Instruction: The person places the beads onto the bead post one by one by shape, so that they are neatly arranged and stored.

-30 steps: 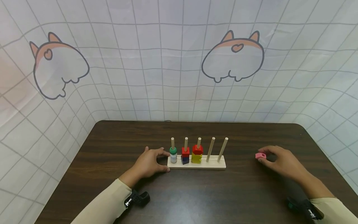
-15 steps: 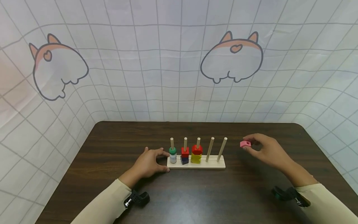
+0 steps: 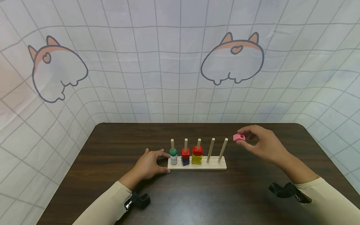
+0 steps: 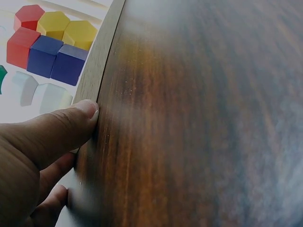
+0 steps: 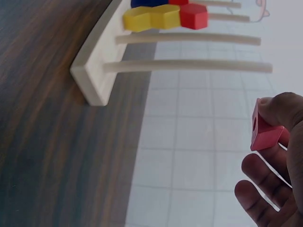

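Observation:
A pale wooden peg board (image 3: 197, 167) stands mid-table with several upright pegs. My left hand (image 3: 149, 164) grips its left end, the thumb at the front edge and a finger at the back. My right hand (image 3: 265, 146) pinches a pink block (image 3: 237, 137) with a hole, between thumb and fingers. It holds the block in the air, just right of the rightmost peg (image 3: 223, 150) and apart from it. Green (image 3: 173, 152) and white blocks sit on the left peg, red (image 3: 185, 153) over dark blue on the second, red over yellow (image 3: 197, 160) on the third. The two right pegs carry no blocks.
The dark wood-grain table (image 3: 213, 197) reaches back to a white gridded cloth (image 3: 146, 78) with animal drawings. Each wrist wears a black strapped device, such as the one (image 3: 137, 200) on the left wrist.
My right hand has carried the pink block up and leftward from the table's right side to near the rightmost peg. The left hand stays on the board's end.

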`<control>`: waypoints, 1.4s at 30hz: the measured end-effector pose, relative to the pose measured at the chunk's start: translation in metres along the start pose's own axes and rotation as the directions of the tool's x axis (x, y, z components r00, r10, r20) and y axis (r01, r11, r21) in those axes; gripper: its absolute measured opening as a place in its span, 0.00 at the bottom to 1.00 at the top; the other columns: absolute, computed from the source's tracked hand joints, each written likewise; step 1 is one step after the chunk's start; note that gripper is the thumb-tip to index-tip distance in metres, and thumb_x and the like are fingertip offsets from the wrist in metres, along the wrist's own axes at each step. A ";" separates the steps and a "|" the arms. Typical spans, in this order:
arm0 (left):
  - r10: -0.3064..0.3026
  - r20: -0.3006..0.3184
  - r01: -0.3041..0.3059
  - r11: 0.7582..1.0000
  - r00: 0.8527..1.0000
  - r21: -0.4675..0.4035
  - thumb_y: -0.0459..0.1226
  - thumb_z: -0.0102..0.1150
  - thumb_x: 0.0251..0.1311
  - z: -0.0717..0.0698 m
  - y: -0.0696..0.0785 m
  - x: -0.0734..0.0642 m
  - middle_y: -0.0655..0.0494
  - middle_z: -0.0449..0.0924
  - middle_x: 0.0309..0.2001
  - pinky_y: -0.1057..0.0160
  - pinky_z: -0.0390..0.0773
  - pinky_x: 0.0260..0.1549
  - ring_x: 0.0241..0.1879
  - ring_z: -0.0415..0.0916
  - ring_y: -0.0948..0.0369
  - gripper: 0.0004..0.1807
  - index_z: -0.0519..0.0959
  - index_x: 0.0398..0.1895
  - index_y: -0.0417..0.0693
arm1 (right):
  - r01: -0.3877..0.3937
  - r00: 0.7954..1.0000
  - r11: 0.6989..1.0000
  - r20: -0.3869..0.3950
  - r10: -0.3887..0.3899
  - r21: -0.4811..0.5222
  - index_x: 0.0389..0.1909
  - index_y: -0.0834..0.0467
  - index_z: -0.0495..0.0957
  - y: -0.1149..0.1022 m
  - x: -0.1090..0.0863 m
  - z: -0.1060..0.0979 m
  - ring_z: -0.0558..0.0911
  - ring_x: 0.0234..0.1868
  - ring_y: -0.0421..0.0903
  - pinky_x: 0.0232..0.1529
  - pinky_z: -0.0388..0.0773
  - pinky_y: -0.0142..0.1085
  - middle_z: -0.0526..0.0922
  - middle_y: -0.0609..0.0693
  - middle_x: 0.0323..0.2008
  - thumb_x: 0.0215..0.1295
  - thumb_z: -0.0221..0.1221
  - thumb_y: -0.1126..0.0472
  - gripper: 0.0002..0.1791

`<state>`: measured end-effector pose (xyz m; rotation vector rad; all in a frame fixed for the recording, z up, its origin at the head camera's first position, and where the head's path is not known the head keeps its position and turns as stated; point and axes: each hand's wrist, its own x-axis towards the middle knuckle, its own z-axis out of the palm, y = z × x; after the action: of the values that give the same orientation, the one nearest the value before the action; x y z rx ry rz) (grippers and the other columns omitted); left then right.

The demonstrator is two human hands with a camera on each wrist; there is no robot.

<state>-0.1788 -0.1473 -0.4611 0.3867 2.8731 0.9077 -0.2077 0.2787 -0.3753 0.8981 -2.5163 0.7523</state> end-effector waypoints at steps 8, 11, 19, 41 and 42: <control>0.002 0.000 -0.002 1.000 1.000 0.002 0.46 0.82 0.48 -0.001 0.001 -0.001 0.45 0.74 0.68 0.39 0.39 0.75 0.69 0.71 0.51 0.29 0.86 0.57 0.58 | 0.114 0.993 0.992 -0.050 -0.111 0.052 0.49 0.59 0.84 -0.016 0.012 -0.006 0.81 0.34 0.41 0.40 0.78 0.24 0.84 0.43 0.39 0.50 0.77 0.70 0.24; 0.001 0.001 -0.001 1.000 1.000 0.003 0.46 0.82 0.48 -0.001 0.001 -0.001 0.45 0.73 0.68 0.39 0.39 0.75 0.68 0.71 0.51 0.29 0.86 0.57 0.58 | 0.143 0.989 0.988 -0.050 -0.140 0.062 0.50 0.59 0.85 -0.022 0.017 -0.007 0.81 0.35 0.40 0.39 0.79 0.25 0.84 0.43 0.40 0.49 0.77 0.70 0.24; 0.006 0.007 -0.006 1.000 1.000 -0.002 0.46 0.82 0.48 -0.001 0.002 -0.001 0.45 0.74 0.68 0.39 0.38 0.75 0.68 0.71 0.51 0.29 0.86 0.57 0.58 | 0.182 0.983 0.979 -0.051 -0.178 0.093 0.50 0.60 0.85 -0.031 0.025 -0.003 0.81 0.35 0.40 0.38 0.79 0.27 0.85 0.44 0.41 0.51 0.77 0.69 0.23; 0.018 0.006 -0.018 1.000 1.000 0.004 0.46 0.82 0.49 0.000 0.000 -0.001 0.46 0.74 0.68 0.39 0.38 0.75 0.68 0.71 0.51 0.29 0.86 0.57 0.59 | 0.180 0.984 0.973 -0.019 -0.179 0.144 0.49 0.60 0.84 -0.054 0.036 0.026 0.81 0.34 0.40 0.36 0.84 0.35 0.84 0.45 0.40 0.54 0.77 0.66 0.21; 0.016 0.005 -0.017 1.000 1.000 0.005 0.46 0.82 0.49 0.000 0.000 -0.001 0.45 0.74 0.68 0.38 0.39 0.75 0.68 0.71 0.51 0.29 0.86 0.57 0.58 | 0.176 0.984 0.975 -0.020 -0.175 0.139 0.49 0.60 0.84 -0.054 0.037 0.028 0.80 0.34 0.39 0.35 0.84 0.35 0.84 0.45 0.39 0.54 0.77 0.65 0.21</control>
<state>-0.1781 -0.1478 -0.4611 0.4132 2.8720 0.9011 -0.2029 0.2094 -0.3597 1.1460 -2.3620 0.8810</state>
